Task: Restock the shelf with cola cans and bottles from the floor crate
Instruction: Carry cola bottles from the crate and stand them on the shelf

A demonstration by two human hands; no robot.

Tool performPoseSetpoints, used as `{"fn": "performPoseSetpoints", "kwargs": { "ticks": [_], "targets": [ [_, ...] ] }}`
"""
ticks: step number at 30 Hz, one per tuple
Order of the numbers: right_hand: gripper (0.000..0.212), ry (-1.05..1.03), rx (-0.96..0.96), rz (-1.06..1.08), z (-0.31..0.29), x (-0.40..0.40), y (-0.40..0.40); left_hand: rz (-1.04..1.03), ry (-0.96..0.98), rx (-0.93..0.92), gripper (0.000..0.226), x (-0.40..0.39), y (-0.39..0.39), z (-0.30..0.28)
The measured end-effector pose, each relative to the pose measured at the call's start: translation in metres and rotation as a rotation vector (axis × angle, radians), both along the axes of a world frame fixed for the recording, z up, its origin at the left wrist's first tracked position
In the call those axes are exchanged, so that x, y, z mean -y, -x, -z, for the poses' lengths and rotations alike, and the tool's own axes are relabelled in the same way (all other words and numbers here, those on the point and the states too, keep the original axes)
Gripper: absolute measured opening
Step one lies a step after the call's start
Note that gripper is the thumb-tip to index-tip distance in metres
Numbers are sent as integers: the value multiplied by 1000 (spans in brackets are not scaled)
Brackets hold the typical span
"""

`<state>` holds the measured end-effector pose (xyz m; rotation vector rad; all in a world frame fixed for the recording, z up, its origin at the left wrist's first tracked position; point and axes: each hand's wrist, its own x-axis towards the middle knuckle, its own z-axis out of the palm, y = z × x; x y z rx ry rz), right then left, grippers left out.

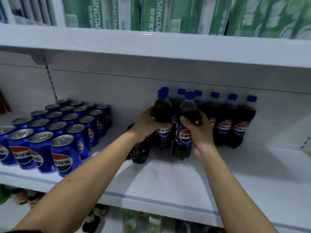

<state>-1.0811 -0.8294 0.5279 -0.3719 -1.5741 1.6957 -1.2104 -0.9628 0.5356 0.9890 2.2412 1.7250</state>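
We face a white store shelf [168, 190], with green cartons [151, 12] on the shelf above. On the left of our shelf stands a packed block of blue cola cans [55, 130]. On the right, a row of dark cola bottles [232, 121] with blue caps lines the back wall. Our left hand [144, 121] is wrapped around the shoulder of one bottle [162, 118], and our right hand [196, 130] grips the shoulder of a second bottle [184, 132] just beside it, both upright in front of the row. A third bottle [139, 148] seems to hang lower, under our left wrist; we cannot tell how it is held. We judge the step to be setting bottles into place. Next, both need seating flat beside the row and releasing without knocking neighbours. The floor crate is out of view.
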Motion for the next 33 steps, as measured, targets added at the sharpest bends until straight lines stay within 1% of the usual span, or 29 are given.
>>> {"fn": "performPoseSetpoints", "kwargs": {
  "ticks": [2,5,7,10,14,20,22,26,30,33],
  "targets": [
    [76,1,7,13,6,-2,5,39,31,6,71,-5,6,2],
    [64,-42,38,28,15,-5,12,80,63,20,61,-9,11,4],
    [61,-52,40,13,20,-8,17,82,72,24,60,-12,16,8],
    [57,-68,32,-8,24,-12,25,78,54,64,63,-16,27,14],
    [64,-64,11,-59,27,-13,34,103,50,105,73,-22,40,17],
    [46,-87,-22,-23,30,-18,56,66,7,175,72,-33,48,20],
    [48,-78,-15,-11,31,-20,62,40,-3,161,72,-34,49,20],
    [52,-75,-19,42,38,-20,66,-17,-72,125,59,-33,44,32],
    [55,-94,-16,40,42,-20,65,-15,-131,173,53,-32,42,37],
    [57,-108,28,43,39,-18,64,-18,-152,188,53,-32,40,37]
  ]
}}
